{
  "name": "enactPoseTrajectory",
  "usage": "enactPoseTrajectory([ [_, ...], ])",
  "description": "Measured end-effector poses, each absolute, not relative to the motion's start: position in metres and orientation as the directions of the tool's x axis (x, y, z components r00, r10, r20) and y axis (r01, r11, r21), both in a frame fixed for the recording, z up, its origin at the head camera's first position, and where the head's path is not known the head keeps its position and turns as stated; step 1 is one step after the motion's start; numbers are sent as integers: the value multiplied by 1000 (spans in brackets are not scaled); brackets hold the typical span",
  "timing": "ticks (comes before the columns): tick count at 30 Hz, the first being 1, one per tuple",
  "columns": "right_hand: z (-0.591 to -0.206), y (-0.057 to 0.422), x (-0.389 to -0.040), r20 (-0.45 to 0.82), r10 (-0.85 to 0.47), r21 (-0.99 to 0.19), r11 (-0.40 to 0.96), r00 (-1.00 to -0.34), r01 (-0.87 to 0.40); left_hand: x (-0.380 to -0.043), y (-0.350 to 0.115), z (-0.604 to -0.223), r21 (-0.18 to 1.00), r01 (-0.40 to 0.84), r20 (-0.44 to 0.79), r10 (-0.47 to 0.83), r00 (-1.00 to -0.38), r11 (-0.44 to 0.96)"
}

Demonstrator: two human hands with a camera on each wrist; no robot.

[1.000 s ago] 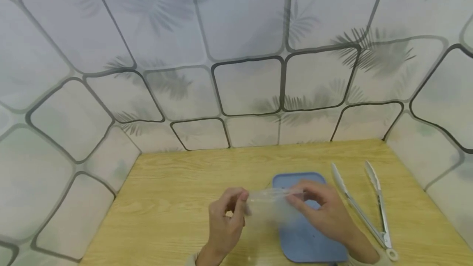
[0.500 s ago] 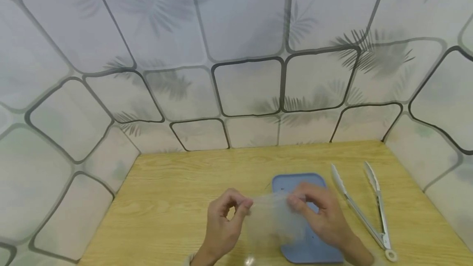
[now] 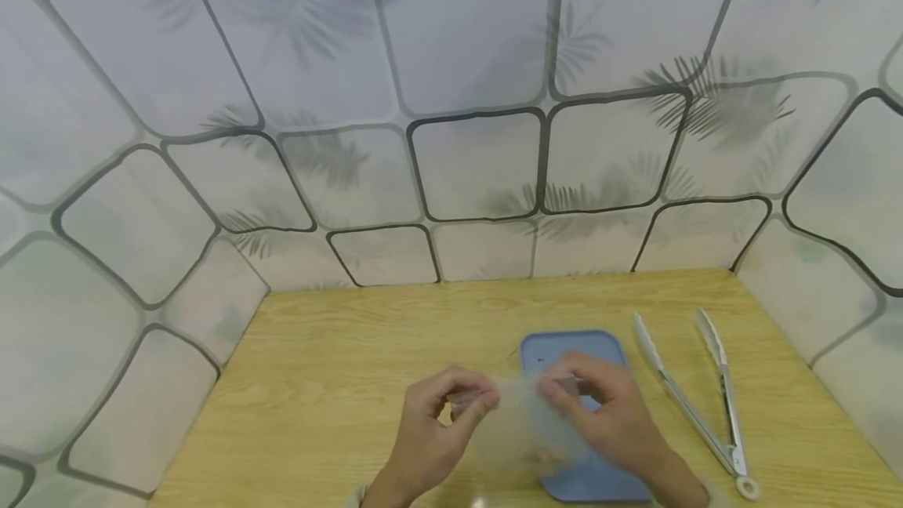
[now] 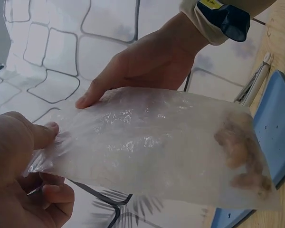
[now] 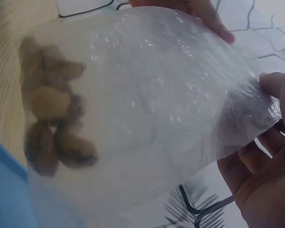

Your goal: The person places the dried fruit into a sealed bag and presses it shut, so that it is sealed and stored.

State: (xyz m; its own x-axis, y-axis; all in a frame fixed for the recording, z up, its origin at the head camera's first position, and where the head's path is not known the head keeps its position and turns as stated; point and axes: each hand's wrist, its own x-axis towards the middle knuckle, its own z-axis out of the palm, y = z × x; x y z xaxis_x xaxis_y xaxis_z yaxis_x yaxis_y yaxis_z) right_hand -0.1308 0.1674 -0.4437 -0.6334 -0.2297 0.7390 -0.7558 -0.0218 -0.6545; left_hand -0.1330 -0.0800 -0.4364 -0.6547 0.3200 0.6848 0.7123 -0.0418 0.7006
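A translucent plastic bag [image 3: 518, 429] hangs between my two hands over the tray's left edge. My left hand [image 3: 440, 429] pinches its upper left corner between thumb and fingers. The upper right part is pinched by my right hand [image 3: 614, 414]. In the right wrist view, several brown, rounded nut-like pieces [image 5: 50, 104] lie gathered at the bag's lower end; their exact kind is blurred by the plastic. The left wrist view shows the same brown lumps [image 4: 242, 156] at the far end of the bag.
A blue tray [image 3: 564, 343] with small dark specks lies under the bag and right hand. Right of it, metal tongs [image 3: 730, 414] rest spread on the wood-grain table [image 3: 331, 382]. Patterned walls [image 3: 473, 163] enclose the table at back and sides.
My left hand has shifted slightly right, toward the right hand. The bag has swung down from a more raised, blurred position, and brown pieces now show at its bottom. Tray and tongs have stayed put.
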Motion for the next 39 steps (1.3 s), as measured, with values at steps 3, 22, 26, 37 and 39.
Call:
enactPoseTrajectory([
  [3,-445,167,-131,742,-245,-646,-11,-625,-763,-132,-78,-435,684,729,695,325,-641,-24],
  [22,-441,161,-129,789,-302,-541,71,-535,-838,-129,-76,-436,585,810,757,342,-557,25],
  [26,-442,159,-130,798,-335,-514,58,-501,-856,-128,-75,-438,565,824,752,383,-536,43],
  [37,-447,154,-128,791,-331,-518,88,-515,-851,-128,-71,-440,419,885,788,405,-465,200],
  [39,-445,155,-125,763,-349,-542,114,-545,-832,-128,-72,-439,396,891,790,412,-454,223],
])
